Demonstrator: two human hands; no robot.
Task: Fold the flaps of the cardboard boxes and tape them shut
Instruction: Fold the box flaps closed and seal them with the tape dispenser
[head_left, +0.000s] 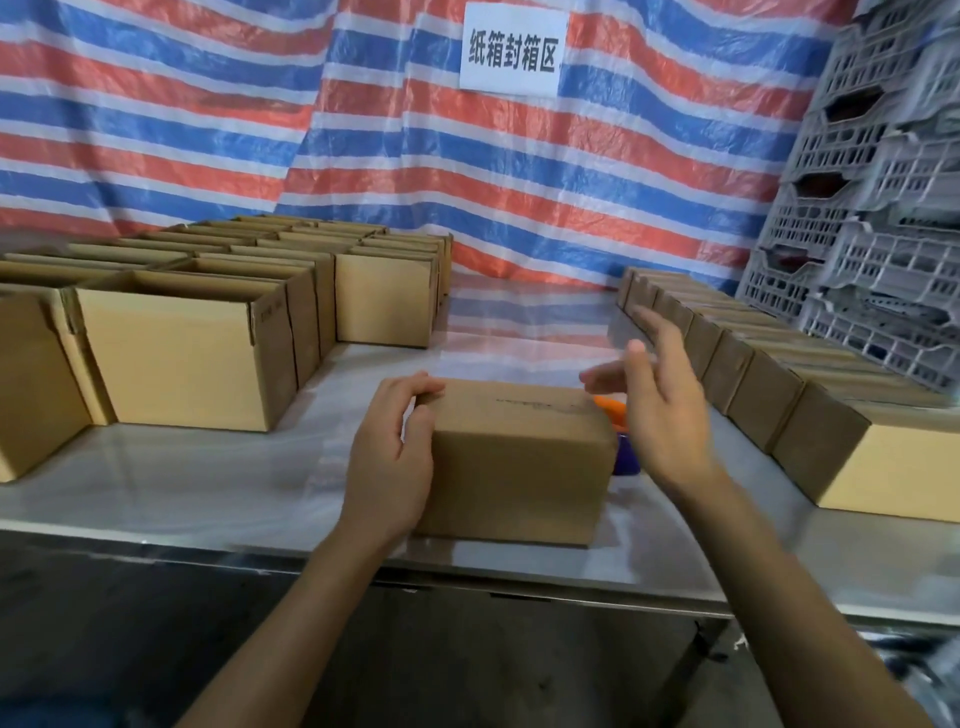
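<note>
A small closed cardboard box (519, 457) stands near the front edge of the steel table (208, 483). My left hand (392, 457) grips the box's left end, fingers curled over its top left corner. Just right of the box, my right hand (657, 400) hovers with straight, spread fingers and holds nothing. An orange and purple tape dispenser (618, 439) lies behind the box's right end, mostly hidden by the box and my right hand.
Several open cardboard boxes (182, 353) stand in rows on the table's left. A row of closed boxes (769, 379) runs along the right side. Grey plastic crates (872, 208) are stacked at the back right. A striped tarp with a paper sign (511, 49) hangs behind.
</note>
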